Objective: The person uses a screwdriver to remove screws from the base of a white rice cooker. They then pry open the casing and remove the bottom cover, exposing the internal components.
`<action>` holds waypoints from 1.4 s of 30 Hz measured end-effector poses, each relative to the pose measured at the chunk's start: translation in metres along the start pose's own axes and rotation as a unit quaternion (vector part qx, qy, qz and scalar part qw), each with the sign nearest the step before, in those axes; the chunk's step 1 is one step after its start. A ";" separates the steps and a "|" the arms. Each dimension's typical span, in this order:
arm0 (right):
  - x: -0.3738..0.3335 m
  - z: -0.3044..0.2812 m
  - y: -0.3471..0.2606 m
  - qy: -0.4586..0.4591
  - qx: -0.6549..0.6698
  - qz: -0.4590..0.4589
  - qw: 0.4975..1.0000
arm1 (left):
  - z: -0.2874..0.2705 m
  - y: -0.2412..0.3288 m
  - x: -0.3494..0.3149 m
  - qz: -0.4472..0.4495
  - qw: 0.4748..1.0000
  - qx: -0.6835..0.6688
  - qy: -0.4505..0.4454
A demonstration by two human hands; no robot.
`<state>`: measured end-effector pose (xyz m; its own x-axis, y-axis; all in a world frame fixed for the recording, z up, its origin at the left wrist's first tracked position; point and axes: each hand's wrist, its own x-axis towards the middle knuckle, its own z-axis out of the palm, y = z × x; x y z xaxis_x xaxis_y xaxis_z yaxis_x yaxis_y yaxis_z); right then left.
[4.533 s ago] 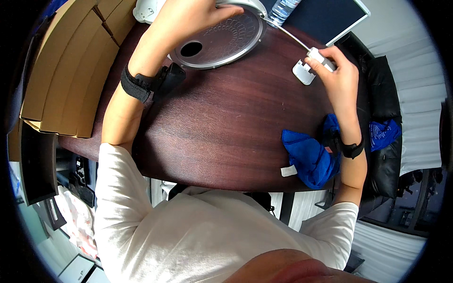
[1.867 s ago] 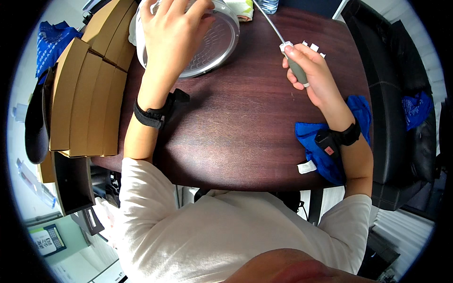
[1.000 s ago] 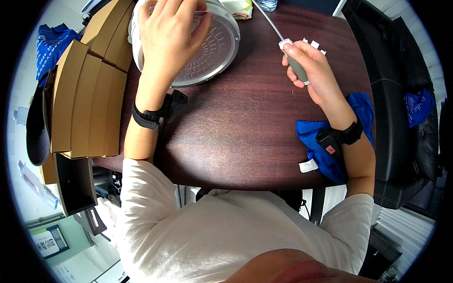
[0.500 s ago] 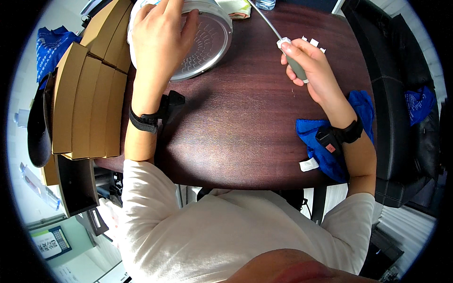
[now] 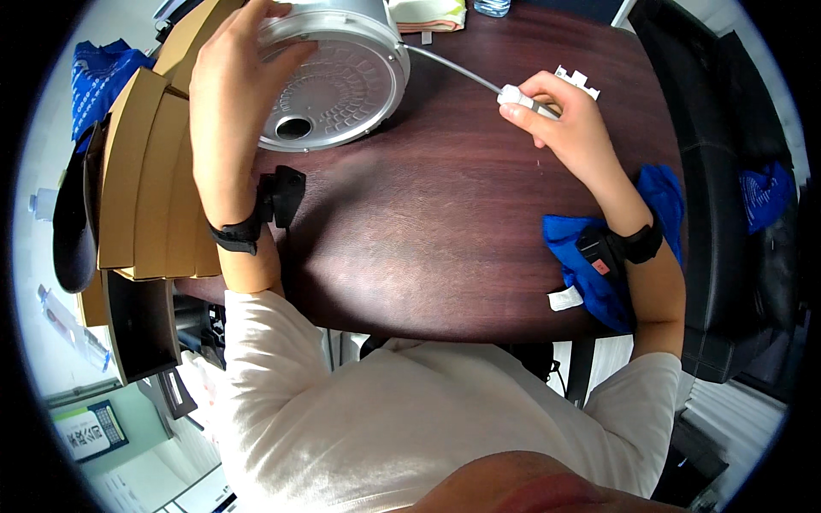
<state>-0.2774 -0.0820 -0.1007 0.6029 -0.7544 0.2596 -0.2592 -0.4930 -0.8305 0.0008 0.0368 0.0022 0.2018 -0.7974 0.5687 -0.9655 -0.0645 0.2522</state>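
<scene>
A round appliance body (image 5: 342, 94) with a silver face, a patterned plate and one dark hole is tipped toward me at the far left of the table. My left hand (image 5: 231, 85) grips its upper left edge, thumb laid across the face; some fingertips run out of the picture. In my right hand (image 5: 569, 111) is a screwdriver (image 5: 457, 68) with a pale handle, fingers wrapped round it. Its long shaft points left, and the tip reaches the appliance's right rim near a small screw-like spot. Just beyond the right hand lies a small white notched part (image 5: 580, 81).
A blue cloth (image 5: 569, 244) with a white tag lies under my right forearm. Brown cardboard boxes (image 5: 141, 179) stand along the left edge. Folded cloth (image 5: 432, 14) and a clear bottle (image 5: 492, 7) are at the back. A black sofa (image 5: 718, 188) flanks the right side.
The appliance has turned and shifted left with my left hand, bringing the dark hole into sight. The screwdriver has swung down to the left, its tip now at the rim.
</scene>
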 end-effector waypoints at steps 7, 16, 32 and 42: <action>-0.003 0.002 -0.006 -0.011 -0.032 -0.016 0.999 | -0.013 -0.035 -0.003 0.033 0.991 0.130 -0.008; -0.007 0.006 -0.009 -0.003 -0.076 -0.077 0.994 | 0.005 -0.025 -0.003 0.099 0.993 0.067 0.007; 0.001 0.008 -0.046 0.083 -0.281 -0.215 0.932 | -0.015 -0.011 0.001 0.079 0.991 0.105 -0.032; 0.003 0.008 -0.059 0.095 -0.315 -0.220 0.918 | -0.011 -0.011 -0.002 0.105 0.987 0.124 -0.003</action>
<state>-0.2541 -0.0520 -0.0544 0.6269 -0.4547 0.6327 -0.4437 -0.8759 -0.1899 0.0130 0.0454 0.0070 -0.0082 -0.8122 0.5833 -0.9966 -0.0412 -0.0713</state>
